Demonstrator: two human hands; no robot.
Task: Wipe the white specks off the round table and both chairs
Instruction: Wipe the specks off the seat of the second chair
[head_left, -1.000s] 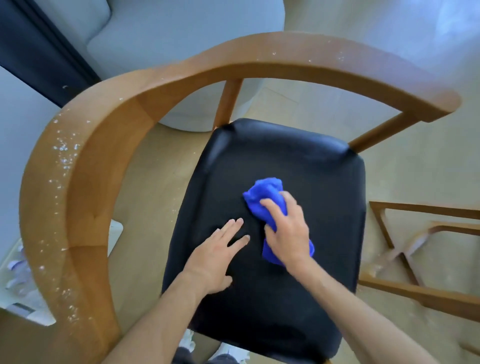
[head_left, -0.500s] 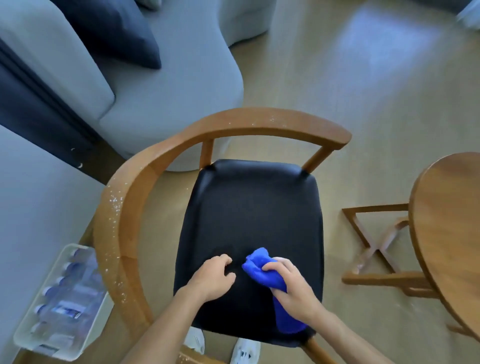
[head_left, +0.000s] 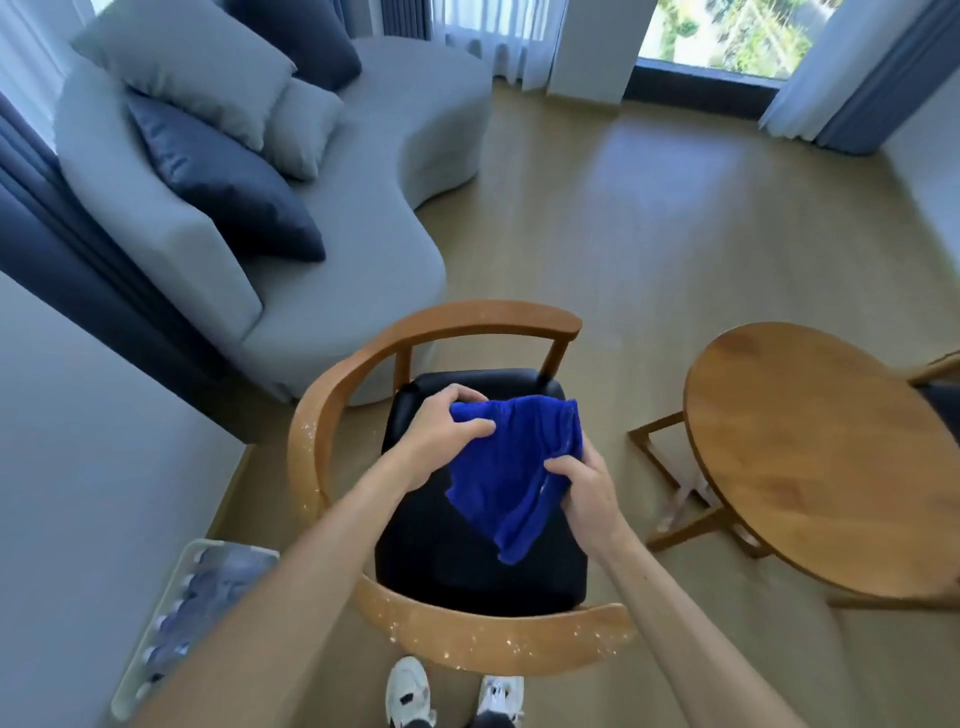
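Note:
A blue cloth (head_left: 511, 467) hangs spread between both hands above the black seat of a wooden armchair (head_left: 467, 636). My left hand (head_left: 444, 434) grips its upper left corner. My right hand (head_left: 584, 486) pinches its right edge. White specks dot the chair's curved wooden rail along the left side and the near part. The round wooden table (head_left: 810, 457) stands to the right. A second chair (head_left: 940, 382) shows only as a sliver behind the table at the right edge.
A grey curved sofa (head_left: 332, 218) with cushions sits behind the chair. A pack of water bottles (head_left: 182, 618) lies on the floor by the left wall. My white shoes (head_left: 452, 693) stand just behind the chair. Open wooden floor (head_left: 649, 218) stretches toward the window.
I have stood up from the seat, so the view is higher. The cloth left the seat and now hangs unfolded in the air. My left hand moved from the seat onto the cloth.

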